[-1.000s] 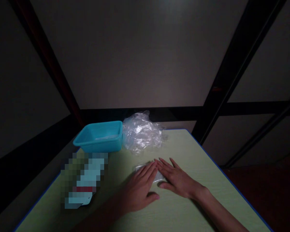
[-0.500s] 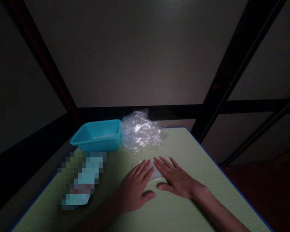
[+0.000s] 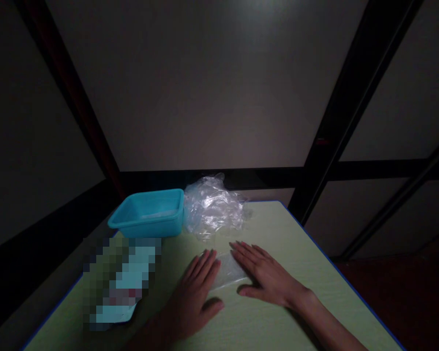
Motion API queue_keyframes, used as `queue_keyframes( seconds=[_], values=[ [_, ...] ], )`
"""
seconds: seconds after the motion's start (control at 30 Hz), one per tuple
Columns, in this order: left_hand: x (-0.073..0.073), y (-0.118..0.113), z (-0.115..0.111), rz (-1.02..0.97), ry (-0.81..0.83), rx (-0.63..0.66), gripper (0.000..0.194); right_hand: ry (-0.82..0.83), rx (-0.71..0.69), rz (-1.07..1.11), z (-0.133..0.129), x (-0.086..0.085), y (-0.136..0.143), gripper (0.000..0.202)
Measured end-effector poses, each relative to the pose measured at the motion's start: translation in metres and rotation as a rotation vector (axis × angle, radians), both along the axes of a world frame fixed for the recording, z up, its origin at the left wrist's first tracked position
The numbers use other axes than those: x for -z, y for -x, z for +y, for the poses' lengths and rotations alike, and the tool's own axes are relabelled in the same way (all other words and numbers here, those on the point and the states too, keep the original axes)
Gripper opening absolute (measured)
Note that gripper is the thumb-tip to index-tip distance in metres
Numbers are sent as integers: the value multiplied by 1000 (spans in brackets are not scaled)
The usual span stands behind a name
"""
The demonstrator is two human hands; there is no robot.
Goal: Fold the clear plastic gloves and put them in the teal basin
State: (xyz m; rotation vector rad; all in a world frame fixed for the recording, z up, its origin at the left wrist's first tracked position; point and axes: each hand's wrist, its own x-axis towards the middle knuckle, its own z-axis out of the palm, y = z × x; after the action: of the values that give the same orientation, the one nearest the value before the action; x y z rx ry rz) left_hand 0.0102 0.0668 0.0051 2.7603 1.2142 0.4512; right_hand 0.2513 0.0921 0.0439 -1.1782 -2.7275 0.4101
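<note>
In the head view, the left hand [image 3: 194,297] had drawn away from the right hand [image 3: 267,275]: a second earlier their fingertips met over the clear plastic piece [image 3: 227,270], half a second later a narrow gap had come between them, and now a wider stretch of the plastic showed there. The right hand had shifted far less. The camera had tilted slightly, so that the things at the back of the table [image 3: 300,263] sat a little lower in view.

Both hands were palm down with the fingers stretched out flat, not curled round anything. The left fingers lay over the left end of the plastic, the thumb held out to the side; the right fingers covered its right end, with the thumb near its front edge. The plastic lay flat on the tabletop, in front of the person.

Farther back, a crumpled heap of clear plastic [image 3: 214,209] stood just beside a blue basin [image 3: 149,229], which had something pale inside. Nearer, to the left of the left hand, lay a light blue-green object [image 3: 133,273], too pixelated to identify. Behind the table rose a grey panel [image 3: 212,97] with a dark band along its lower part.
</note>
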Motion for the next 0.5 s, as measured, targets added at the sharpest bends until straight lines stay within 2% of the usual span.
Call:
queue_keyframes(
  seconds=[0.13,0.27,0.37,0.5],
  values=[
    [-8,-2,-4,-79,-31,23,47,-148,-59,60,-1,-2,2,47],
    [-20,-7,-7,-118,24,23,34,-210,-109,43,-2,1,6,20],
    [-23,-11,-8,-136,32,17,29,-237,-115,3,-2,1,9,15],
    [-22,-12,-7,-152,22,9,27,-266,-117,-4,0,1,10,19]
  ],
)
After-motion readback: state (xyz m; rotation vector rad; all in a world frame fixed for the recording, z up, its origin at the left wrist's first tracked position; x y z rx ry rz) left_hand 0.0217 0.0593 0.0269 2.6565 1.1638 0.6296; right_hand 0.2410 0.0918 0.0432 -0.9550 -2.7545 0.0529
